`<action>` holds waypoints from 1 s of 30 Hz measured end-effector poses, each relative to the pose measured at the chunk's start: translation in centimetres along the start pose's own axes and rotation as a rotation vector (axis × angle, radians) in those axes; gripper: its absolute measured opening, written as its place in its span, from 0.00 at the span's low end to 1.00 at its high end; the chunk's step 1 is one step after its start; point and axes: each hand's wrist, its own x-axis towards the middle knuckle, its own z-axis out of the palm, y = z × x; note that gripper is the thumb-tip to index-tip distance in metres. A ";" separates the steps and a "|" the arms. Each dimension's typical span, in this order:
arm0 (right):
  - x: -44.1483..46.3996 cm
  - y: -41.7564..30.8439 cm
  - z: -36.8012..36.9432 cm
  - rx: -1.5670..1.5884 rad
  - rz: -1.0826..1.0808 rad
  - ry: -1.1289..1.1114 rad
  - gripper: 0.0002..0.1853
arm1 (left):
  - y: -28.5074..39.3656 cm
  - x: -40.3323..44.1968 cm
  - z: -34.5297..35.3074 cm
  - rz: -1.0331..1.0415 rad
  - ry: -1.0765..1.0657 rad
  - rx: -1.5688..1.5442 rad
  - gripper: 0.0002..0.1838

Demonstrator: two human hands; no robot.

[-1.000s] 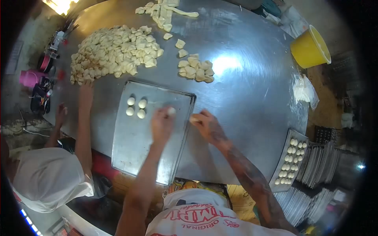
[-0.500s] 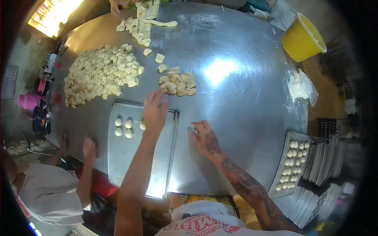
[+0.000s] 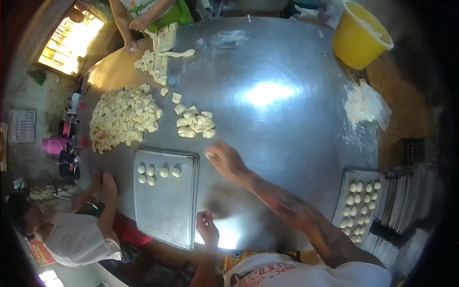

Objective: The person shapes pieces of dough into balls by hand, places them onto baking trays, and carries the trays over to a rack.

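My right hand (image 3: 225, 160) is closed, with a pale bit of dough showing at its fingertips, below the small dough pile (image 3: 196, 123). Lower down, my left hand (image 3: 208, 228) is beside the tray's right edge with its fingers curled; what they hold, if anything, cannot be made out. Several round dough balls (image 3: 164, 172) sit in the upper part of the metal tray (image 3: 162, 210), some of them in pairs.
A large dough heap (image 3: 125, 117) lies at left, dough strips (image 3: 165, 43) beyond. A co-worker (image 3: 81, 234) is at left, another person's hands (image 3: 138, 24) at the far edge. A yellow bucket (image 3: 358, 40), flour (image 3: 366, 105) and a filled tray (image 3: 342, 193) are at right.
The view has shifted. My left hand has left the small dough pile and come down beside the tray; my right hand is now nearer that pile. More balls lie on the tray than at first.
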 end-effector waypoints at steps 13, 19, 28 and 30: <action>-31.5 -5.2 -11.3 -0.799 0.147 0.142 0.13 | -5.0 5.2 1.6 1.127 -0.144 0.546 0.26; -38.2 -4.0 -10.8 -0.603 0.027 -0.168 0.10 | -9.8 2.3 1.6 1.044 -0.420 0.246 0.12; -35.8 -0.5 -10.3 -0.673 0.070 -0.047 0.13 | -5.0 2.3 4.9 1.194 -0.353 0.366 0.05; -31.6 -1.1 -13.5 -0.738 0.205 -0.009 0.11 | -6.3 5.0 3.8 1.289 -0.310 0.400 0.04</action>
